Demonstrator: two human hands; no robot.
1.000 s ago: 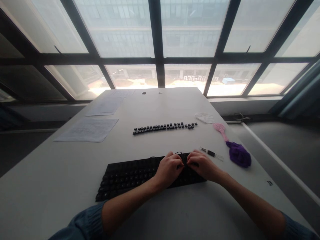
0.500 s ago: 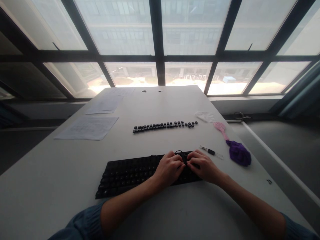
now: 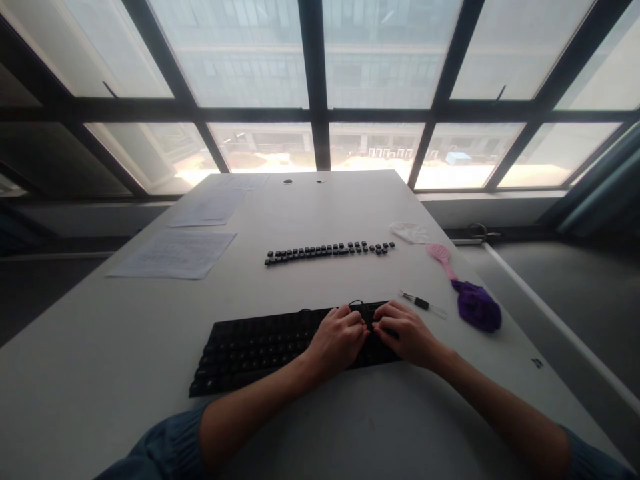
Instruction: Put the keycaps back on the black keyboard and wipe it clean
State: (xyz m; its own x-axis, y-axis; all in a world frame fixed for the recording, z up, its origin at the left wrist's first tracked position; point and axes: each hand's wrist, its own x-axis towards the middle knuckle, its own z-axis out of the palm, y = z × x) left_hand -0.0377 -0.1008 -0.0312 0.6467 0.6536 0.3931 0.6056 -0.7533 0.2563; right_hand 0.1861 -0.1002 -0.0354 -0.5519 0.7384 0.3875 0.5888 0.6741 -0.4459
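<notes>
A black keyboard (image 3: 255, 353) lies at a slant on the white table in front of me, with keys in its lower rows and a bare-looking strip along its top. My left hand (image 3: 340, 337) rests over its right part, fingers curled together. Close beside it, my right hand (image 3: 403, 331) lies over the keyboard's right end, fingers bent and pinched. The fingertips of both hands nearly meet above the keys. Whatever they hold is hidden or too small to make out. Behind the keyboard, loose black keycaps (image 3: 310, 253) stand in two rows.
A keycap puller (image 3: 421, 303) with wire ends lies right of the keyboard. Beyond it are a pink brush (image 3: 440, 257), a purple cloth (image 3: 477, 307) and a clear plastic bag (image 3: 410, 232). Paper sheets (image 3: 173, 255) lie at the left. A small dark piece (image 3: 537, 363) sits near the right edge.
Both hands stay almost in the same place over the keyboard, with only slight finger movement. The whole view has shifted very slightly.
</notes>
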